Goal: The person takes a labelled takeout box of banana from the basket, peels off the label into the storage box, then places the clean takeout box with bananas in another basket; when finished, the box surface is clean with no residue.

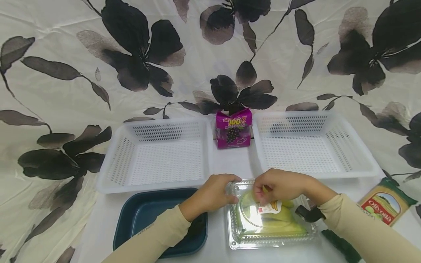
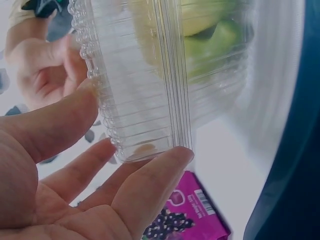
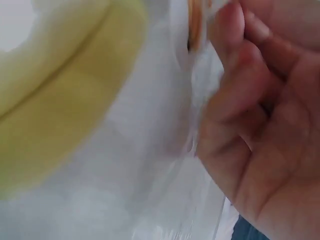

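A transparent plastic clamshell box (image 1: pixel 243 223) of yellow-green bananas (image 1: pixel 289 228) lies on the white table, bearing a label with a banana picture (image 1: pixel 274 207). My left hand (image 1: pixel 210 193) grips the box's far left corner. In the left wrist view, its thumb (image 2: pixel 60 120) rests against the ridged lid edge and a fingertip (image 2: pixel 182 155) touches the seam side. Over the lid, my right hand (image 1: pixel 279 188) has its fingers curled, thumb and index finger pinching at the label's edge. The right wrist view shows those fingers (image 3: pixel 245 75) close beside the label (image 3: pixel 192 30), with a banana (image 3: pixel 75 85) behind the plastic.
Two white perforated baskets (image 1: pixel 210 153) (image 1: pixel 368 164) stand behind, with a purple grape candy bag (image 1: pixel 233 140) between them. A dark blue tray (image 1: pixel 120 226) is at front left. An Olivoila pack (image 1: pixel 385 202) lies right, a dark green object (image 1: pixel 342 244) below it.
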